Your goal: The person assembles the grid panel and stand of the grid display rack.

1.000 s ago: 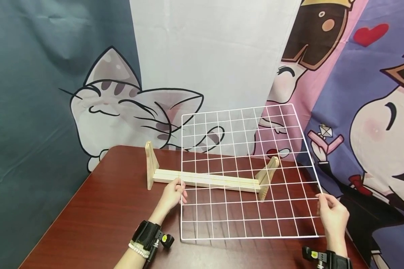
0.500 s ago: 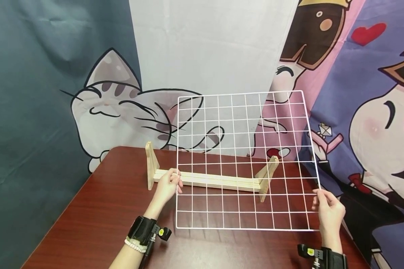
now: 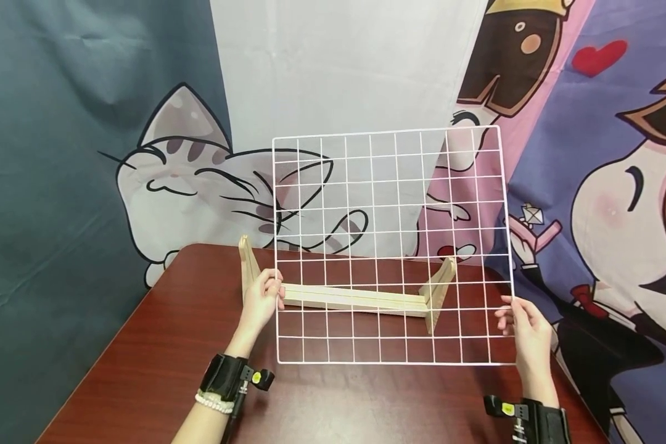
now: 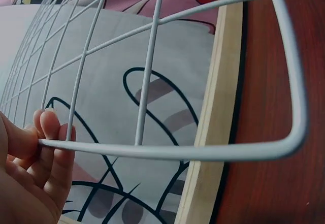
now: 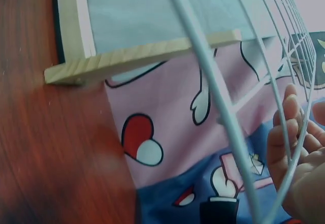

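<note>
Tabletop (image 3: 161,345) is carrying a wooden stand (image 3: 355,298) near its far edge. White wire grid (image 3: 391,246) is hanging upright above the tabletop, just in front of the stand. Left hand (image 3: 263,300) is pinching its left edge, right hand (image 3: 520,328) is gripping its right edge.

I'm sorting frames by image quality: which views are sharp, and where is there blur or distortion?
Head view: evenly lit and sharp, wire grid panel crisp. Left wrist view: close-up bends the panel's frame wire, left hand slightly soft. Right wrist view: near wires and right hand blurred, wooden stand sharper.
</note>
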Motion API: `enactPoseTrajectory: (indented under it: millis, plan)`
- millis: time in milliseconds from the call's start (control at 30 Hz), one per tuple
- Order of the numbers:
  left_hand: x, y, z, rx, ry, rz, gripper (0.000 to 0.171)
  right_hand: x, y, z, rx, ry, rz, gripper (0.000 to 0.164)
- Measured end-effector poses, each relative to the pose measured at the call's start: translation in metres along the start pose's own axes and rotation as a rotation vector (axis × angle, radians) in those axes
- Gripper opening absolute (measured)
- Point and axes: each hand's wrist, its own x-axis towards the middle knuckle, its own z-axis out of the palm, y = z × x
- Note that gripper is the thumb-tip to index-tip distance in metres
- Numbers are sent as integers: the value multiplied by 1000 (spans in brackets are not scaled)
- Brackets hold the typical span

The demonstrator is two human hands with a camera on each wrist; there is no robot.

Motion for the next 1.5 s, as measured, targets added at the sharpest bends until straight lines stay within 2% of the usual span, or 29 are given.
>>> enactPoseTrajectory:
  millis: [167, 300, 400, 567, 733, 900, 967, 1100, 1233, 1333, 1400, 1500]
  plan:
    - [1, 5, -6, 7, 81, 41, 11, 1, -1, 1, 53, -184, -34, 18]
    - [3, 7, -10, 47, 164, 104, 11, 3, 1, 2, -8, -339, -82, 20]
    - [4, 9, -12, 38, 191, 138, 11, 4, 2, 2, -68, -404, -114, 23]
    - [4, 8, -15, -2, 191, 136, 9, 2, 2, 4, -212, -410, -144, 24]
    - [4, 5, -17, -15, 195, 163, 10, -1, 1, 7, -298, -380, -147, 27]
    - [-3, 28, -24, -1, 162, 187, 14, -2, -7, 14, -385, -297, -181, 30]
    - [-6, 40, -27, 14, 142, 186, 17, -2, -11, 17, -350, -276, -189, 29]
    - [-2, 46, -32, 32, 126, 204, 22, 1, -17, 20, -208, -289, -216, 26]
    - [11, 33, -37, 26, 121, 213, 20, 6, -21, 20, -103, -364, -247, 21]
    - [21, 24, -44, 34, 123, 214, 17, 10, -23, 20, -74, -434, -270, 18]
    - [25, 24, -48, 54, 132, 235, 15, 12, -25, 20, -56, -477, -288, 17]
    - [30, 29, -54, 71, 146, 288, 15, 14, -29, 23, -52, -480, -303, 16]
